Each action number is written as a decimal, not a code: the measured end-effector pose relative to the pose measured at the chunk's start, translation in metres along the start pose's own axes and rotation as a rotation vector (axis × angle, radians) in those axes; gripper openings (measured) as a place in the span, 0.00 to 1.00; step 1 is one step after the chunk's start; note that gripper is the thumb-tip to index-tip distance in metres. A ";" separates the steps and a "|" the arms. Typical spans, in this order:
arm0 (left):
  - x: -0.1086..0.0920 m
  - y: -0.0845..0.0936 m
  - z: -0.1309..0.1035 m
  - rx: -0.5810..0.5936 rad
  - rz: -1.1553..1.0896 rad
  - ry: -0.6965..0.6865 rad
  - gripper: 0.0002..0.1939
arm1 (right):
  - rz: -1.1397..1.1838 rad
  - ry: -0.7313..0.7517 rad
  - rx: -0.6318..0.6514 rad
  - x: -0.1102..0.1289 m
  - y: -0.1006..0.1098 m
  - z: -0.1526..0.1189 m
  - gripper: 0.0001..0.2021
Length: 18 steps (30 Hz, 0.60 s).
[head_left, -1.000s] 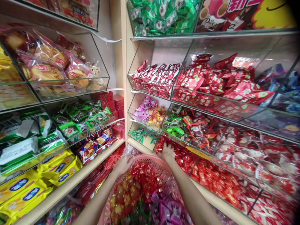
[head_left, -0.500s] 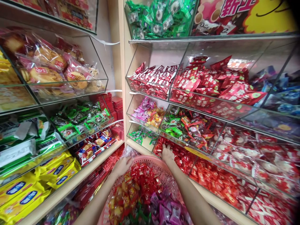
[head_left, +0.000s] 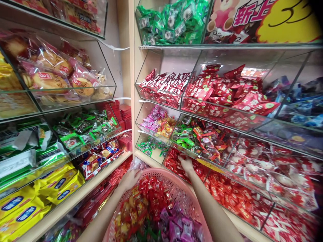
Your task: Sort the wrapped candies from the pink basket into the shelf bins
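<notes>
A pink perforated plastic basket (head_left: 199, 210) stands in front of me. It holds red-wrapped candies (head_left: 153, 196), yellow-wrapped candies (head_left: 131, 213), purple ones (head_left: 180, 223) and some green ones. On its far left rim my left hand (head_left: 130, 180) grips the edge, fingertips partly hidden. Beyond the right side of the rim, my right hand (head_left: 187, 165) reaches into a low bin of shiny red-wrapped candies (head_left: 173, 161). Its fingers are apart and touch the candies; no candy shows clearly in them.
Clear-walled shelf bins rise on both sides of a wooden post (head_left: 133, 84). Packaged cakes (head_left: 50, 80) and yellow packets (head_left: 22, 206) fill the left shelves. Red snack packets (head_left: 217, 90) sit at right. A clear bin front (head_left: 199, 156) slants just above my right hand.
My right hand has shifted right and slightly down within the red candy bin, its fingers now pointing more to the left. The left hand stays on the basket rim.
</notes>
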State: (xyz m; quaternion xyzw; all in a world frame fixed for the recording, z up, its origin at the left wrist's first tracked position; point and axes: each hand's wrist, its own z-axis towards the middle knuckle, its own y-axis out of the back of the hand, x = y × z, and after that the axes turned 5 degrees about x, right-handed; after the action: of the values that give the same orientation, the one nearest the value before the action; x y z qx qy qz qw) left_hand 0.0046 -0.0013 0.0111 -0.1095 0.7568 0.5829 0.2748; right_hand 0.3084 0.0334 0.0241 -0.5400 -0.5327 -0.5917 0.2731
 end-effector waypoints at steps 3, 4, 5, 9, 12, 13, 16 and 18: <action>0.000 0.000 0.000 0.003 0.006 0.009 0.23 | 0.220 -0.049 0.011 0.003 0.006 -0.002 0.16; 0.001 -0.001 0.001 0.004 0.009 0.007 0.23 | 0.277 -0.062 0.022 0.004 0.007 -0.004 0.15; 0.001 -0.001 0.001 0.005 0.012 0.004 0.23 | 0.319 -0.073 0.035 0.006 0.009 -0.007 0.14; 0.001 -0.002 0.002 0.011 0.016 0.006 0.24 | 0.586 -0.104 0.197 0.012 0.010 -0.028 0.11; 0.000 -0.001 0.001 0.014 0.010 0.011 0.23 | 0.764 -0.115 0.327 0.018 0.006 -0.052 0.15; 0.000 -0.001 0.001 0.013 0.007 0.009 0.23 | 0.761 -0.117 0.353 0.019 0.004 -0.061 0.16; -0.001 0.000 0.000 0.017 -0.001 0.004 0.24 | 0.665 -0.115 0.435 0.016 -0.002 -0.087 0.19; -0.002 0.001 0.000 0.020 -0.001 0.001 0.24 | 0.552 -0.102 0.484 0.007 -0.006 -0.100 0.19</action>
State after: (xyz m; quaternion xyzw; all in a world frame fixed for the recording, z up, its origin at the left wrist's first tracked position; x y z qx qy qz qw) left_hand 0.0060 -0.0013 0.0130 -0.1074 0.7628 0.5750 0.2757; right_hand 0.2660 -0.0552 0.0435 -0.6121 -0.5043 -0.3247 0.5154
